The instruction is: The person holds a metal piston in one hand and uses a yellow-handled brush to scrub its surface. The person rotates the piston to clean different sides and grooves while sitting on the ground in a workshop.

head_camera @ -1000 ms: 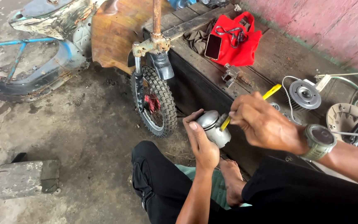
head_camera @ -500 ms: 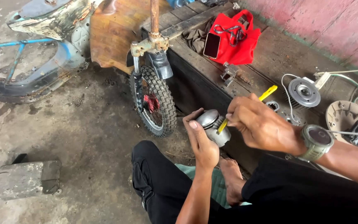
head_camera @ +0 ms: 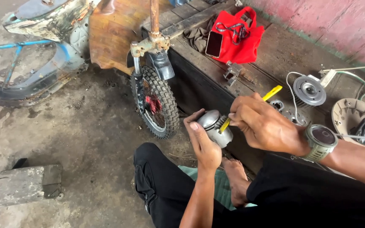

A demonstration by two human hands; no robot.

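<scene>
My left hand (head_camera: 203, 143) grips a grey metal piston (head_camera: 214, 126) from below and behind, its domed top facing left. My right hand (head_camera: 263, 126) holds a thin yellow tool (head_camera: 271, 93); its lower end rests against the piston's side, its upper end sticks out past my fingers. A round watch (head_camera: 321, 140) sits on my right wrist. I am seated on the floor in black trousers, a bare foot (head_camera: 235, 177) below my hands.
A small knobby wheel on a rusty fork (head_camera: 157, 101) stands just left of my hands. A dark wooden platform (head_camera: 258, 55) carries a red bag (head_camera: 238, 36) with a phone, a round metal part (head_camera: 309, 90), a beige cover (head_camera: 351, 116). A concrete block (head_camera: 22, 183) lies left.
The yellow tool's tip has slid a little down along the piston's side. Both hands stay in place; the view has shifted slightly.
</scene>
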